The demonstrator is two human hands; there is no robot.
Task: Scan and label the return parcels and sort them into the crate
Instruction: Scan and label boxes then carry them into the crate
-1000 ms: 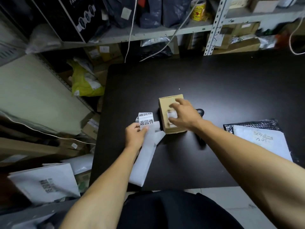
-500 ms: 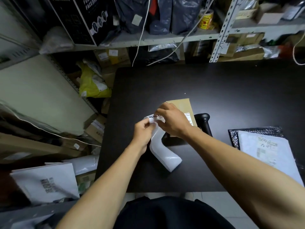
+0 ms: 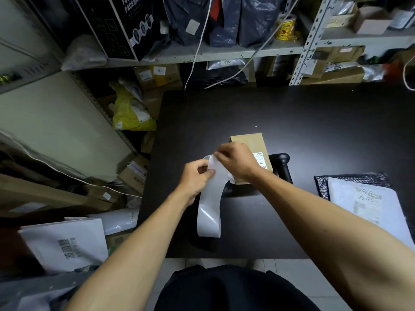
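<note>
- Cardboard parcel (image 3: 249,144) sits on the tabletop (image 3: 314,122), waiting for its sticker.
- Left hand (image 3: 195,176) pinches the label strip (image 3: 210,207) steady.
- Right hand (image 3: 234,161) pinches its top, probably peeling one.

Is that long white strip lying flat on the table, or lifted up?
Lifted: both hands pinch the top of the label strip, left hand and right hand, and it hangs curved toward the table.

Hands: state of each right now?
Left hand: pinching the label strip.
Right hand: pinching the strip's top end, above the box.
</note>
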